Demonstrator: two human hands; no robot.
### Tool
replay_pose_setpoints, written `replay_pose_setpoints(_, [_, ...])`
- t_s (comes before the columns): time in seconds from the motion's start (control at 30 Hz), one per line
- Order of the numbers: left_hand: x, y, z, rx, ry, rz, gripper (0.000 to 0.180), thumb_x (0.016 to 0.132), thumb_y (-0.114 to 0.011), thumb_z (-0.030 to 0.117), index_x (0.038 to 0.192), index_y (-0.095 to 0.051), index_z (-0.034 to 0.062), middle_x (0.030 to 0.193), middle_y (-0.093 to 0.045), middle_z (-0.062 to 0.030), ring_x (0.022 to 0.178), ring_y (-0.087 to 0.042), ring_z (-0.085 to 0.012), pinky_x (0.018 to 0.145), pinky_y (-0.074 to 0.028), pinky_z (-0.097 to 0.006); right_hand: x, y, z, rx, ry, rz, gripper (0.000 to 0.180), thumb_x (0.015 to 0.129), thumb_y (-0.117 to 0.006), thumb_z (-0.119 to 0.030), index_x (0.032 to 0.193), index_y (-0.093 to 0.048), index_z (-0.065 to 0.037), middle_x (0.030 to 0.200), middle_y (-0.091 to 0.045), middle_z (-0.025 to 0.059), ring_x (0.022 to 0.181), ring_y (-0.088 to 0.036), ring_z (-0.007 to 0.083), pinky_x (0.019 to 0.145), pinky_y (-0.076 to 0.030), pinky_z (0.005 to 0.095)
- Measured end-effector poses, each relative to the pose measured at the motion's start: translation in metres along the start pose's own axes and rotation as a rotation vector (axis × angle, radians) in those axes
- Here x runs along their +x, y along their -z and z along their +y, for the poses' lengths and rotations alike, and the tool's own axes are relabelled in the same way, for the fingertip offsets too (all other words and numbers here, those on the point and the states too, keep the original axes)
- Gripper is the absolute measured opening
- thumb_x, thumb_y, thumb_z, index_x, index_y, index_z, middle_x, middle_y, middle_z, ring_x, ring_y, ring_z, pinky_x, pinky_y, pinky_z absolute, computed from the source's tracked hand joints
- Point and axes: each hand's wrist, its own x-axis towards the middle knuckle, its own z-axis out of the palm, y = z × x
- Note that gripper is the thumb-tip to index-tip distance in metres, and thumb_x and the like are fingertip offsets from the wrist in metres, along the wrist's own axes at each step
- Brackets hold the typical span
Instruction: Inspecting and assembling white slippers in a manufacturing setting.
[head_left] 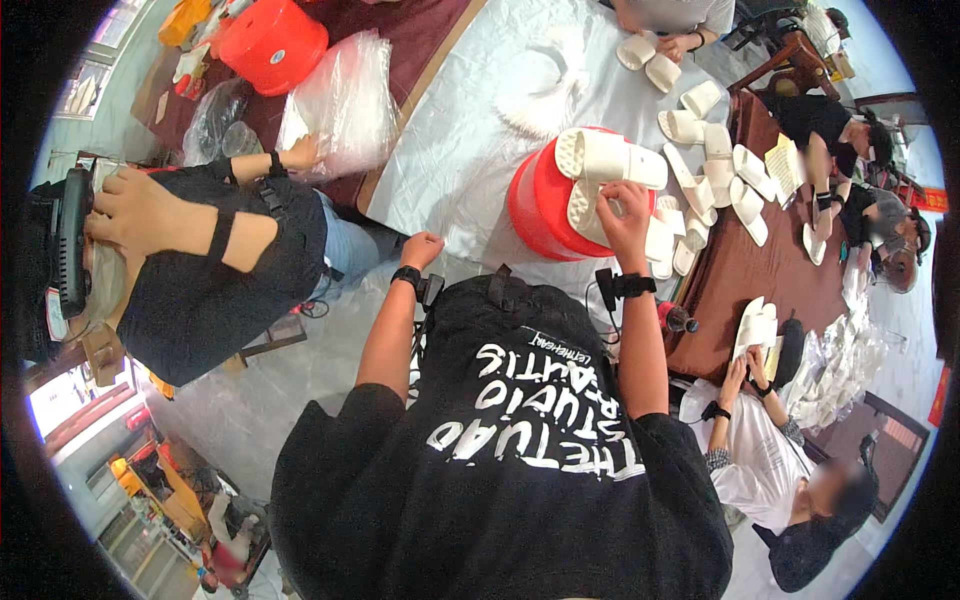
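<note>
1. The right hand (625,212), at centre frame, is raised to a pile of white slippers (610,160) heaped on a red plastic tub (535,205). Its fingers are closed on the edge of one slipper low in the pile.
2. The left hand (422,248), just left of centre, is curled into a loose fist over the pale cover of the worktop (450,150). It holds nothing that can be seen.
3. Risk, as a judgement: the slippers lie across the tub's rim and not inside it, so pulling the lower one could tip the top pair off onto the worktop or the floor.
4. The tub seems to stand at the worktop's near edge; a hard tug might shift it.
5. Containers: the red tub carries the slippers, and its inside is hidden. A second red tub (272,42) stands at upper left, contents not visible, with clear plastic bags (345,100) beside it.
6. More white slippers (720,165) lie loose at upper right, where other people are working.
</note>
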Motion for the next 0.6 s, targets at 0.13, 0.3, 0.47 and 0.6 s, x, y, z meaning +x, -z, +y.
replay_pose_setpoints(0.13, [-0.005, -0.049, -0.060, -0.055, 0.168, -0.209, 0.040, 0.077, -0.080, 0.039, 0.104, -0.078, 0.0092, 0.095, -0.077, -0.0086, 0.093, -0.072, -0.0221, 0.085, -0.056, -0.039, 0.000, -0.001, 0.000, -0.028, 0.000, -0.006, 0.008, 0.078, -0.075, -0.005, 0.080, -0.067, -0.005, 0.093, -0.070, 0.0081, 0.097, -0.061, 0.0289, 0.091, -0.046, 0.0404])
replay_pose_setpoints(0.3, [-0.014, -0.086, -0.095, -0.660, 0.318, -0.326, 0.027, 0.084, -0.073, 0.024, 0.104, -0.074, 0.0049, 0.100, -0.072, -0.0104, 0.086, -0.068, -0.0203, 0.072, -0.058, -0.036, 0.000, -0.001, 0.001, -0.010, -0.008, -0.005, 0.007, 0.078, -0.075, -0.005, 0.081, -0.068, -0.004, 0.094, -0.071, 0.0071, 0.097, -0.061, 0.0273, 0.091, -0.046, 0.0389])
replay_pose_setpoints(0.47, [-0.002, -0.075, -0.091, -0.554, 0.372, -0.336, 0.014, 0.085, -0.065, 0.017, 0.082, -0.067, 0.0031, 0.079, -0.068, -0.0086, 0.070, -0.065, -0.0214, 0.061, -0.052, -0.036, 0.000, 0.000, 0.000, -0.016, -0.014, -0.024, 0.007, 0.079, -0.075, -0.006, 0.081, -0.068, -0.005, 0.093, -0.071, 0.0060, 0.099, -0.060, 0.0264, 0.092, -0.046, 0.0381])
replay_pose_setpoints(0.6, [0.004, -0.074, -0.089, -0.219, 0.332, -0.352, 0.025, 0.087, -0.066, 0.026, 0.091, -0.070, 0.0019, 0.080, -0.065, -0.0100, 0.071, -0.066, -0.0226, 0.065, -0.054, -0.036, 0.000, 0.000, 0.000, -0.015, -0.017, -0.030, 0.007, 0.079, -0.075, -0.005, 0.081, -0.068, -0.005, 0.094, -0.071, 0.0054, 0.100, -0.060, 0.0256, 0.093, -0.046, 0.0378])
